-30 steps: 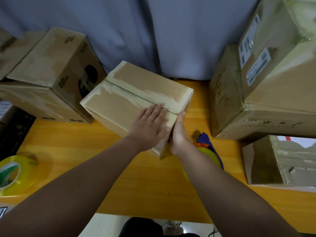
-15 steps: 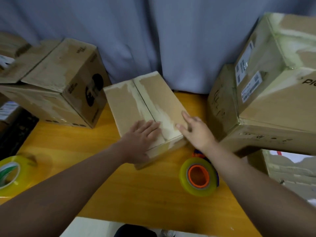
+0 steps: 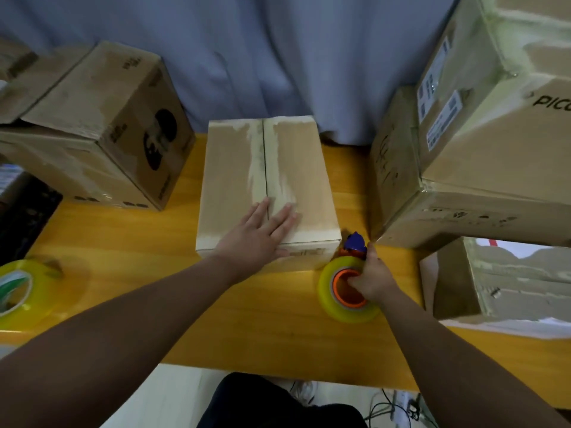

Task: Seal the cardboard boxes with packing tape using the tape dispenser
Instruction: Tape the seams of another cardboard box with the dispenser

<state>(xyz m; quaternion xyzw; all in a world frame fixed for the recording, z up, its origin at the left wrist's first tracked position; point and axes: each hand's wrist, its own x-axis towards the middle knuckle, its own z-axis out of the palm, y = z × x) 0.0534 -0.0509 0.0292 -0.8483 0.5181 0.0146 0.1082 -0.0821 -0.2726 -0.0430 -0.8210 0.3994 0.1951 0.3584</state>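
A closed cardboard box (image 3: 234,177) stands square in the middle of the yellow table (image 3: 247,319), its centre seam running away from me with pale old tape marks. My left hand (image 3: 259,233) lies flat on the near end of its top, fingers straight across the seam. Just right of the box's near corner sits the tape dispenser (image 3: 347,291): a yellowish tape roll on an orange core with a blue head. My right hand (image 3: 370,278) grips it, fingers curled into the orange core.
Stacked cardboard boxes (image 3: 102,131) stand at the left and bigger ones (image 3: 482,156) at the right, with an open box (image 3: 506,282) at the near right. A spare tape roll (image 3: 21,288) lies at the left table edge. A grey curtain (image 3: 278,57) hangs behind.
The middle box has been turned so its seam points straight away from me. My right hand left the box and took hold of the tape dispenser. My left hand stayed on top.
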